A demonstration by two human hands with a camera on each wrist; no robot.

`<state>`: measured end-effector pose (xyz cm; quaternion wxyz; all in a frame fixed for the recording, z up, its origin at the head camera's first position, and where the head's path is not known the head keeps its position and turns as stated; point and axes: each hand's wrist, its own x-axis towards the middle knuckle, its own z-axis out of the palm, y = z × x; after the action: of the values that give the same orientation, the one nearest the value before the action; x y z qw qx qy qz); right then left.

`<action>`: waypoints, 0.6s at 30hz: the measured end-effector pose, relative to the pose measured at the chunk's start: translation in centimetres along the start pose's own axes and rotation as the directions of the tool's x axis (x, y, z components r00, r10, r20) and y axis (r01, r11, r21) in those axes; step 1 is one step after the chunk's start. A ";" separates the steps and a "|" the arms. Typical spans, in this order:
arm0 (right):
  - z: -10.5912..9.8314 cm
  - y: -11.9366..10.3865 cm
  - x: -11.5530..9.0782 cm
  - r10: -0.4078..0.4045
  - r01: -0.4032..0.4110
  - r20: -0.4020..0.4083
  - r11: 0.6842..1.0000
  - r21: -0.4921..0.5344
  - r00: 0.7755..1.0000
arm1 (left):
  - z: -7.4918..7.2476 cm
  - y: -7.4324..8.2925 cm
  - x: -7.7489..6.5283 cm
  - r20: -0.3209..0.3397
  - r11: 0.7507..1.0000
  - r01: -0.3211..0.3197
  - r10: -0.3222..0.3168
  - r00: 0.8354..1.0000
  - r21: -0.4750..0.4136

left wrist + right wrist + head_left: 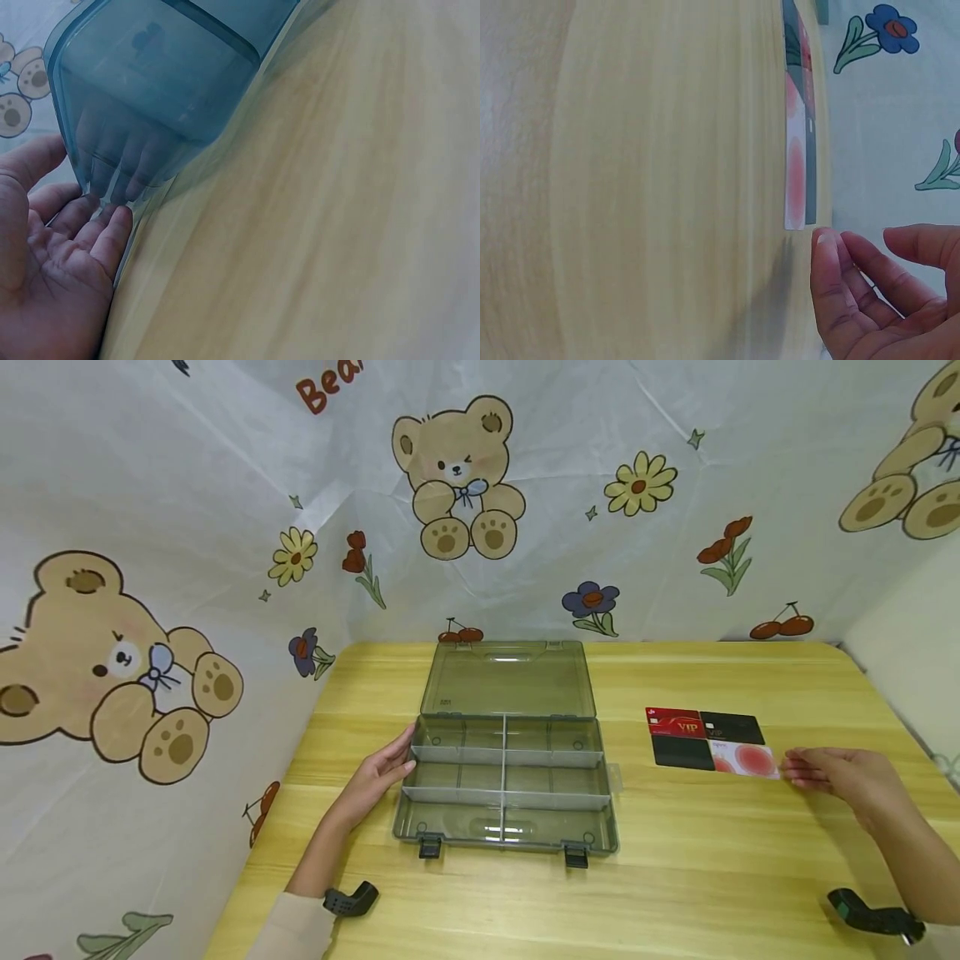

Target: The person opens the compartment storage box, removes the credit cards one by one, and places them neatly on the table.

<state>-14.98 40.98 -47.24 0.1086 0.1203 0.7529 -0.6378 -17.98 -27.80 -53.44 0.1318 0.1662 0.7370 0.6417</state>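
A see-through grey-green plastic compartment box point(504, 793) stands on the table with its lid point(507, 678) laid back. Pale dividers split it into several bare compartments. My left hand point(384, 770) rests against the box's left wall, fingertips at its side; in the left wrist view the fingers of the hand point(67, 247) show at the box corner point(142, 90). Several cards lie edge to edge on the right: a red VIP card point(672, 724), two black ones, and a white card with red circles point(750, 760). Just right of the white card is my right hand point(851, 772), fingers loosely bent, holding nothing.
The light wooden table point(675, 860) runs back to a white cloth point(555, 527) printed with bears and flowers. Two black latches point(430, 847) hang from the box's front edge. A clear tab point(615, 777) sticks out at its right side.
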 end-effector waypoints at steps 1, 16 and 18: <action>0.0 -0.1 -0.2 -0.008 0.008 -0.003 1.000 -0.006 1.000 | 0.1 0.0 0.0 0.000 1.000 0.002 -0.002 1.000 -0.002; 1.4 -4.4 -1.4 -0.216 0.213 0.007 0.957 -0.199 0.976 | -0.5 3.8 0.8 -0.107 0.998 0.057 -0.057 0.993 -0.001; 1.6 -5.5 -1.6 -0.249 0.245 0.009 0.944 -0.222 0.969 | -1.2 4.8 1.3 -0.117 0.998 0.046 -0.041 0.992 0.038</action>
<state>-15.18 38.45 -41.90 0.0335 0.0183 0.8295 -0.5572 -19.28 -27.78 -48.45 0.0992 0.1150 0.7597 0.6323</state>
